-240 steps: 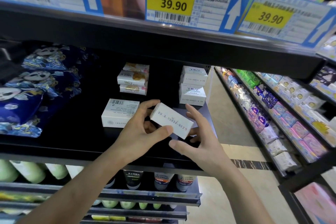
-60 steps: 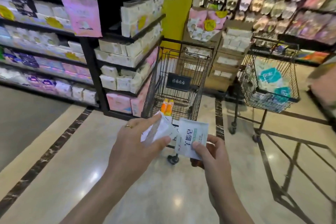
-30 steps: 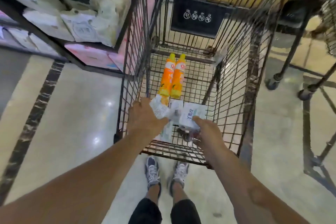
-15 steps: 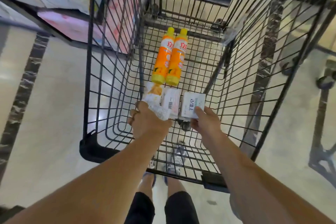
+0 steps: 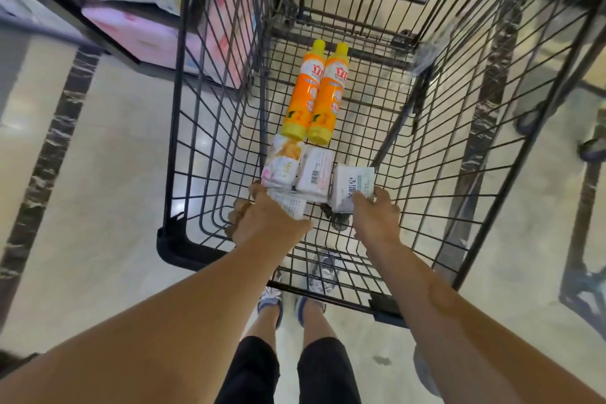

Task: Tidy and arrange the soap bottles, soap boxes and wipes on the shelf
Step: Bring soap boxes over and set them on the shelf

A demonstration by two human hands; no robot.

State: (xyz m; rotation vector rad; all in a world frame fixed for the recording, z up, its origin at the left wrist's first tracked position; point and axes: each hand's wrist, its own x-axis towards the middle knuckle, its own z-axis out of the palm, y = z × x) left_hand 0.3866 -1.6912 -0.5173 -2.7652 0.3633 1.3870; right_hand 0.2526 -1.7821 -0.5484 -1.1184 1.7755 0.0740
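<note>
Black wire ran all round my arms, for both reached down into the shopping cart [image 5: 210, 128]. My right hand [image 5: 373, 216] curled over the near end of a white soap box with green print [image 5: 352, 185], thumb on its face and fingers round its right side. My left hand [image 5: 265, 223] was closed on a white box [image 5: 290, 203], most of it hidden under my knuckles. Just ahead, on the cart's wire floor near its left wall, lay a flowered pack [image 5: 283, 162] and a barcoded white box [image 5: 316, 170], touching side by side. Beyond them two orange soap bottles [image 5: 316, 92] lay together, yellow caps toward the far end.
</note>
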